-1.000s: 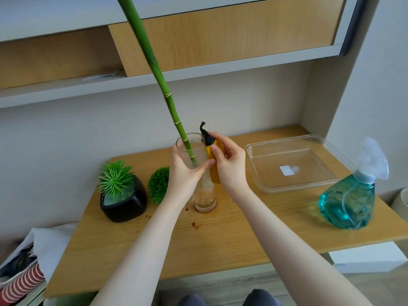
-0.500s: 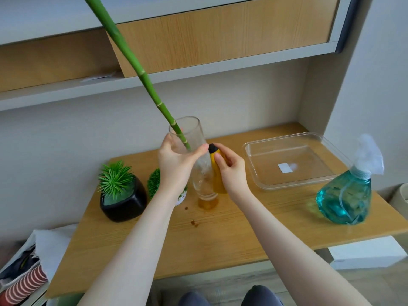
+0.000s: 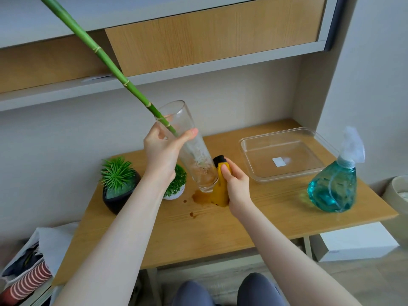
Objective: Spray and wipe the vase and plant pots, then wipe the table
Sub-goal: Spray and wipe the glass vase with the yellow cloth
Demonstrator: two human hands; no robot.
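My left hand (image 3: 163, 153) grips a tall clear glass vase (image 3: 187, 138) near its rim and holds it tilted above the wooden table (image 3: 220, 228). A long green bamboo stalk (image 3: 106, 58) leans out of it to the upper left. My right hand (image 3: 237, 186) grips a yellow cloth (image 3: 219, 193) with a black tip and presses it against the vase's lower side. A brown puddle (image 3: 202, 197) lies on the table under the vase's base. A black pot (image 3: 120, 195) with a spiky plant and a small white pot (image 3: 176, 188) with a round green plant stand to the left.
A teal spray bottle (image 3: 333, 186) stands at the right of the table, with a clear plastic tray (image 3: 280, 180) behind it. Brown drops (image 3: 193, 214) dot the wood. A shelf hangs overhead. A white box (image 3: 353, 241) sits under the table, and a bag of cloths (image 3: 28, 277) at lower left.
My left hand has lifted the vase off the table and tilted it, swinging the stalk left. My right hand has slid the yellow cloth down from near the rim to the base.
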